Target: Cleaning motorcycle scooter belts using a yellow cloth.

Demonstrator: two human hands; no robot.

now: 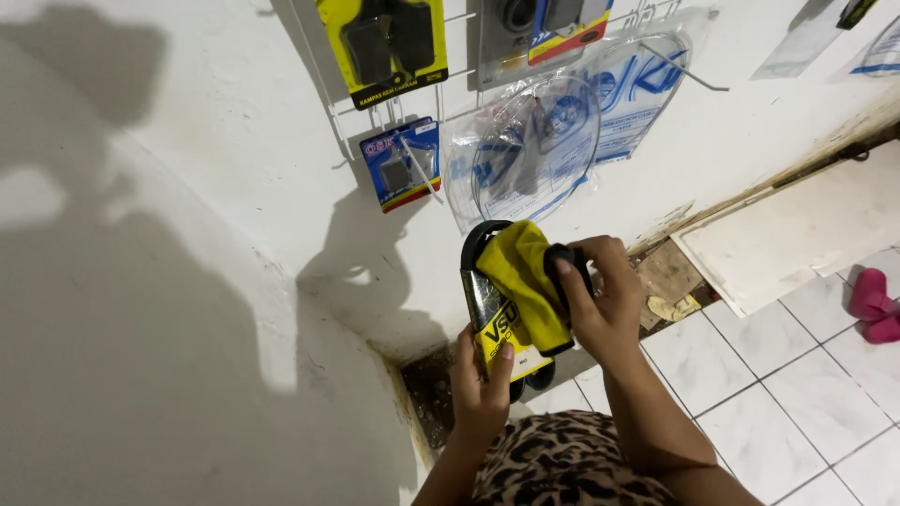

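At the lower centre of the frame, the left hand (480, 379) grips a packaged black belt (489, 314) from below while the right hand (600, 300) closes around a yellow cloth (525, 281) pressed on it, seemingly mid-wipe.

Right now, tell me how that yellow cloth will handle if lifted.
The yellow cloth probably stays floppy: it drapes over the black looped part. Likely light, since the right hand pins it with fingertips. It looks soft, so unlikely to slip.
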